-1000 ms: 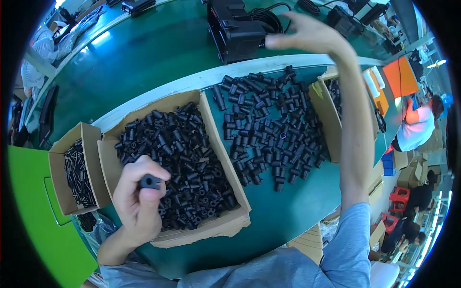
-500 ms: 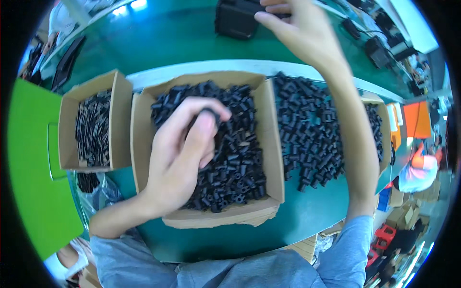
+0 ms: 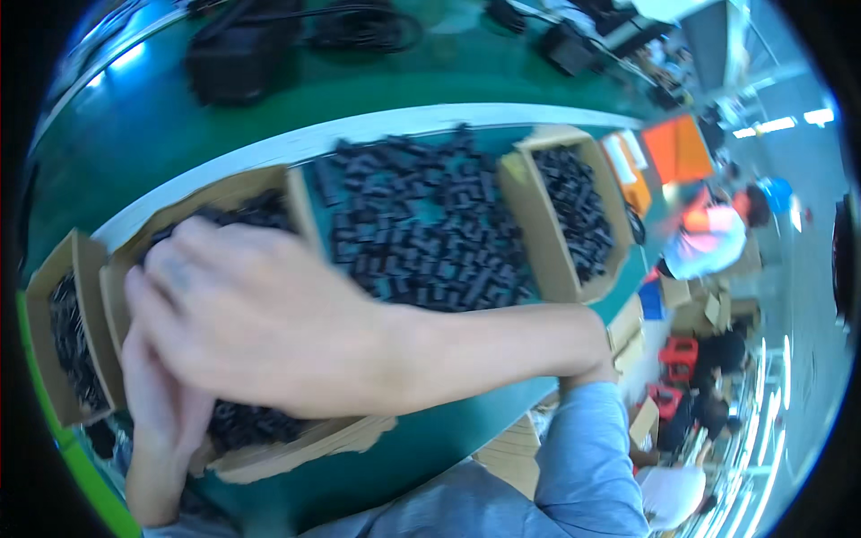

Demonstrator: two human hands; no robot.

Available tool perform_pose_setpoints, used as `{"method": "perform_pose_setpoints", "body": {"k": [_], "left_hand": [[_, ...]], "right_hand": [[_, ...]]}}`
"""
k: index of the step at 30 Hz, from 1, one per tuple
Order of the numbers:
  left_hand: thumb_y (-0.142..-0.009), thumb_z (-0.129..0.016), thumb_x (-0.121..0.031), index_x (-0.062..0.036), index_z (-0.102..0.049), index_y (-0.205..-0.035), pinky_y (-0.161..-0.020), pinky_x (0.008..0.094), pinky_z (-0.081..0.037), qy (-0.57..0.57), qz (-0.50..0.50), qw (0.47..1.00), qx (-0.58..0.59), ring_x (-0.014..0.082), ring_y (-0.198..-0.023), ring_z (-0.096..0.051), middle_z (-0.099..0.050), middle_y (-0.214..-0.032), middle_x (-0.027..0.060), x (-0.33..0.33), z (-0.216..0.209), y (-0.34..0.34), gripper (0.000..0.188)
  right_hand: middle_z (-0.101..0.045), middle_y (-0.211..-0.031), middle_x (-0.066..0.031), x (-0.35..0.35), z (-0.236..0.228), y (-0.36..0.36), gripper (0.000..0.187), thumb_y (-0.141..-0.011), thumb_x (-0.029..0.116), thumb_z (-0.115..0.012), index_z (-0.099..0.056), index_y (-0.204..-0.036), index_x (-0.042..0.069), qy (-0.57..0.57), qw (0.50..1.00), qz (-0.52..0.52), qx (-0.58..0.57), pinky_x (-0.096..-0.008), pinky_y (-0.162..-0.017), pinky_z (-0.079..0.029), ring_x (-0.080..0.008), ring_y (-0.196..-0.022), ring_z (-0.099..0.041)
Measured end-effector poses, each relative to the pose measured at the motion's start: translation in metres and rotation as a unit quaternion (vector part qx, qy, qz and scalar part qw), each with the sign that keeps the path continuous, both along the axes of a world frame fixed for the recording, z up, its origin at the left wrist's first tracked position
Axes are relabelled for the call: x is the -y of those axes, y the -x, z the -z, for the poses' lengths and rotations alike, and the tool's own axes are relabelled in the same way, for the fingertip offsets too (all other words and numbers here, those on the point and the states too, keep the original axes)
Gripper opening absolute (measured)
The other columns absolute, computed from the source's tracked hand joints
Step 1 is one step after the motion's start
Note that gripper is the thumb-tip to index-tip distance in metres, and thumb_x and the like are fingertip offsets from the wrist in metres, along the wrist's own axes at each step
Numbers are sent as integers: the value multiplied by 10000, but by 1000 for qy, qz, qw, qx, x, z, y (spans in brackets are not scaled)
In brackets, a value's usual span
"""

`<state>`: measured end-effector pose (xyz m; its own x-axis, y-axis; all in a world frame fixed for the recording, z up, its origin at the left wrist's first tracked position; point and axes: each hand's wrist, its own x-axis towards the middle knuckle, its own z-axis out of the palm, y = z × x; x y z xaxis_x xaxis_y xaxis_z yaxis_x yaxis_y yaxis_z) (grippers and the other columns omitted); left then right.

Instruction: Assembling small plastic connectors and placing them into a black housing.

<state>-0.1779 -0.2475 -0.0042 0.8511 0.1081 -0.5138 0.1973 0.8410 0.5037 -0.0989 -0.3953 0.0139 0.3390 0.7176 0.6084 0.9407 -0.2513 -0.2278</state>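
My two hands are together above a cardboard box [image 3: 309,448] filled with small black tubular parts [image 3: 260,426]. My right hand [image 3: 247,314] reaches across from the right, its back uppermost, fingers curled down over my left hand. Beneath it shows part of my left hand [image 3: 161,394], rising from the lower left, blurred and mostly covered. Both look closed against each other, and whatever lies between them is hidden. Right of this box, many black pieces [image 3: 421,233] lie spread on the green table.
A narrow cardboard box [image 3: 574,291] of black pieces stands on the right. Another box [image 3: 94,332], holding thin dark pieces, stands far left. Beyond the pale ledge [image 3: 430,117] sit a black power-tool-like case [image 3: 238,67] and coiled black cable [image 3: 368,27]. A person [image 3: 713,238] is off right.
My right hand has come from the black object at the back to my left hand, which held a small black part. The view has swung to the right.
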Motion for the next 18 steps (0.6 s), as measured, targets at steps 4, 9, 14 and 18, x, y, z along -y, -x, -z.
{"method": "perform_pose_setpoints", "body": {"k": [4, 9, 14, 18], "left_hand": [[-1057, -327, -289, -175, -258, -1511, -1134, 409, -341, -10, -39, 999, -14, 231, -1377, -382, -369, -1510, 46, 8, -4, 0, 473], [-1051, -342, -288, -196, -272, -1501, -1098, 381, -387, -138, -64, 985, -77, 219, -1344, -422, -388, -1489, 34, 14, -11, 6, 464], [-1018, -385, -338, -68, -297, -1475, -1080, 391, -408, -227, 70, 968, 79, 264, -1273, -497, -471, -1406, 148, 7, -4, 8, 538], [-926, -522, -279, 9, -630, -1048, -844, 371, -433, -587, 259, 732, 231, 257, -895, -567, -614, -965, 110, 6, -5, -7, 331]], "right_hand": [[-609, -846, -154, 0, 6, 1, 385, -687, 163, -640, -622, -970, -96, -100, 994, 23, 27, -296, -623, -507, -243, -804, -565], [-603, -820, -150, 3, 5, 7, 358, -700, 177, -625, -633, -946, -83, -98, 993, 59, 39, -280, -625, -497, -233, -803, -563], [-648, -824, -159, 54, -27, 0, 354, -742, 213, -653, -618, -958, -66, 37, 998, 47, 25, -285, -626, -479, -255, -824, -618], [-660, -914, -103, 136, -35, -50, 509, -664, 147, -788, -557, -1092, -4, 10, 989, 121, -78, -320, -758, -527, -231, -932, -654]]}}
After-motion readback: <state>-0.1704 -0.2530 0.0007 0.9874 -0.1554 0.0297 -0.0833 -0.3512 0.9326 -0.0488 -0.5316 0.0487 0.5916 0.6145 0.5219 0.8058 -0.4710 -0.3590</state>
